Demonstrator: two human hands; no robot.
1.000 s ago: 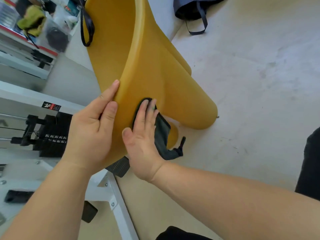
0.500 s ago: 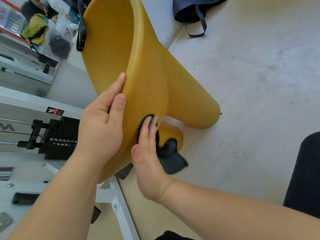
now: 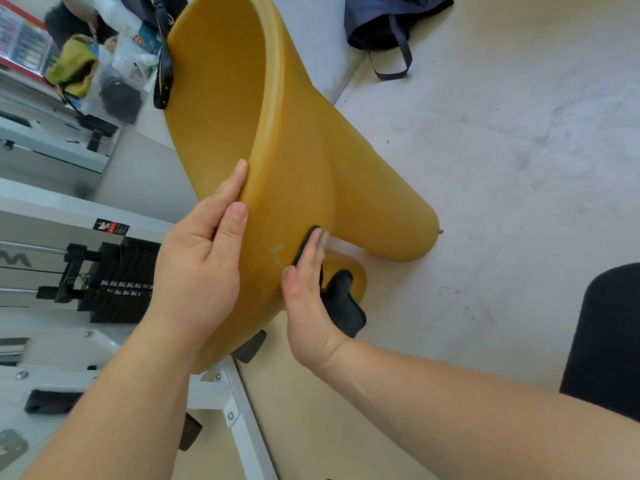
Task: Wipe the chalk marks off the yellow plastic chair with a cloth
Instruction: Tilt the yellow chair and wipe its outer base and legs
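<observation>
The yellow plastic chair (image 3: 304, 161) is tipped on its side, its legs pointing right over the floor. My left hand (image 3: 201, 268) grips the chair's rim, thumb on the outer face. My right hand (image 3: 306, 289) presses a dark cloth (image 3: 341, 306) flat against the chair's outer surface with straight fingers; the cloth's loose end hangs down below the palm. Faint green chalk marks (image 3: 277, 256) show on the yellow plastic just left of my right fingertips.
A white gym machine frame (image 3: 239, 403) with a black weight stack (image 3: 114, 282) stands at the left, under the chair. A dark bag (image 3: 388, 22) with straps lies on the floor at the top. A black seat edge (image 3: 606, 341) is at the right. Cluttered items sit top left.
My right hand and the cloth have slid down and right along the chair, uncovering green chalk marks. The chair has tilted a little and my left hand has shifted with its rim.
</observation>
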